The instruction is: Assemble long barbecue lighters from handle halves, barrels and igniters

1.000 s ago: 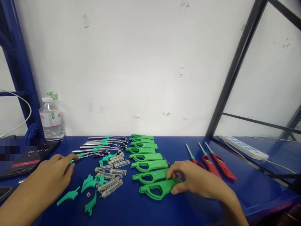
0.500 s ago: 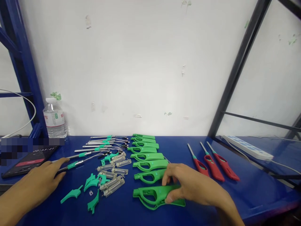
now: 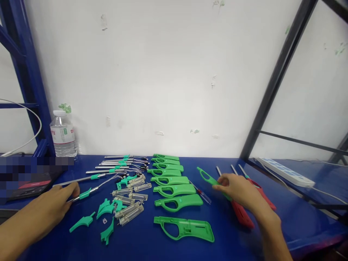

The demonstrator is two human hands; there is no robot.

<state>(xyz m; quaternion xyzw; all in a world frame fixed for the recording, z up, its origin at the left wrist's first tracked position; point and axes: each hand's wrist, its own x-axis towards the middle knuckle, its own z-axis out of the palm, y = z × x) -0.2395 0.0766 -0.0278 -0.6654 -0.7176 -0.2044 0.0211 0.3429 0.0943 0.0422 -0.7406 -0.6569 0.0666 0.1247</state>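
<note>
My left hand is closed on the end of a metal lighter tube with a teal collar and thin wires. A second metal tube lies just beyond its fingers. My right hand grips a green lighter shell half above the red lighters, partly covering them. Nearest me, another green shell half lies with its hollow inside up. Behind it a column of green shells runs back toward the wall. Clear fuel tanks and teal triggers lie between the hands.
A screwdriver with a clear handle lies right of the green shells. At the back left stands a water bottle, with a phone before it. A white power strip lies at the right near the metal frame.
My right hand has lifted a green shell half off the front of the column and carried it right and away from me. The open shell and screwdriver are now uncovered. My left hand has barely moved.
</note>
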